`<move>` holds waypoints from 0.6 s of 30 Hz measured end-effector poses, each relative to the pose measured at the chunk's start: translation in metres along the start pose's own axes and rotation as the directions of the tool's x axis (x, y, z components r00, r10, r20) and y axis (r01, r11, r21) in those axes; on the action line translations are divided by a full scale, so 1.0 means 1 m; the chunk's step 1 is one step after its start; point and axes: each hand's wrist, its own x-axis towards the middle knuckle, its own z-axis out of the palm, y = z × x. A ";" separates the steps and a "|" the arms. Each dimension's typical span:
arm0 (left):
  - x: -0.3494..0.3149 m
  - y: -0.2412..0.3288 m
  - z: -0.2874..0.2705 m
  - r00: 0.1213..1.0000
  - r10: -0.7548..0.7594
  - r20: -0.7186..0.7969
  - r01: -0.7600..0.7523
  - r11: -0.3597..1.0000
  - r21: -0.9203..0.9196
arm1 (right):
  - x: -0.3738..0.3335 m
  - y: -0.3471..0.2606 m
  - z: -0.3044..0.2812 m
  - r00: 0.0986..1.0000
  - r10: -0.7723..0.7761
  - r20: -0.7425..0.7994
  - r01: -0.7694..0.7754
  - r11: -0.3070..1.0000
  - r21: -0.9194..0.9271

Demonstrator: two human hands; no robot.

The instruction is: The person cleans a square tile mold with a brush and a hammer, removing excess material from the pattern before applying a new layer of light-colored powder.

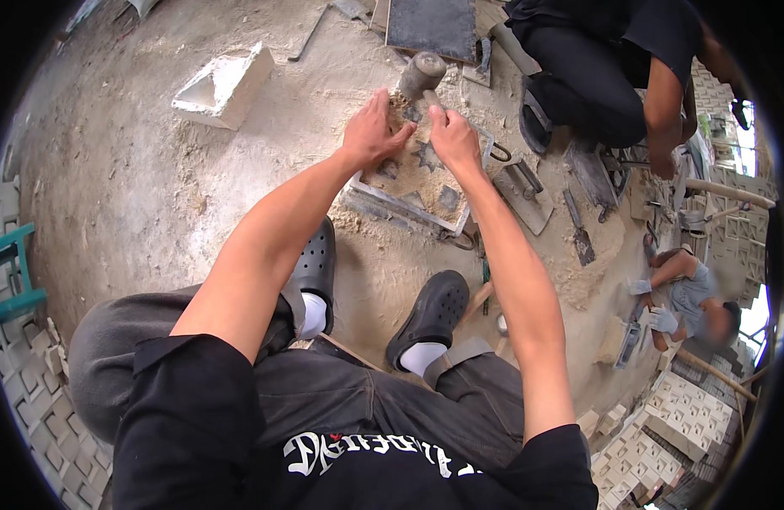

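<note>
Mallet (422, 76) in right hand (455, 138): head away, long axis fore-and-aft.

There's room to pass left of the frame (404, 206), up to 1 white block (230, 89); right, handled plate (528, 202) and trowel (583, 242) crowd in, mallet (423, 75) blocking the far end.

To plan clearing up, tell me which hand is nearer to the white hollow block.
Left. The left hand is right of the white hollow block, at the sandy frame; the right hand is farther right, holding the mallet.
</note>
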 end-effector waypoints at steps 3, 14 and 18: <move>0.001 -0.006 -0.001 0.998 0.061 -0.026 -0.061 0.998 -0.016 | -0.013 -0.006 0.008 0.996 -0.037 -0.086 0.043 0.997 0.070; -0.006 0.006 0.004 0.989 0.012 -0.145 0.022 0.972 0.234 | -0.018 -0.008 0.007 0.992 -0.068 -0.106 0.071 0.997 0.024; -0.008 0.005 -0.001 0.995 -0.033 -0.095 0.052 0.976 0.211 | -0.023 -0.008 0.005 0.990 -0.054 -0.128 0.070 0.990 0.119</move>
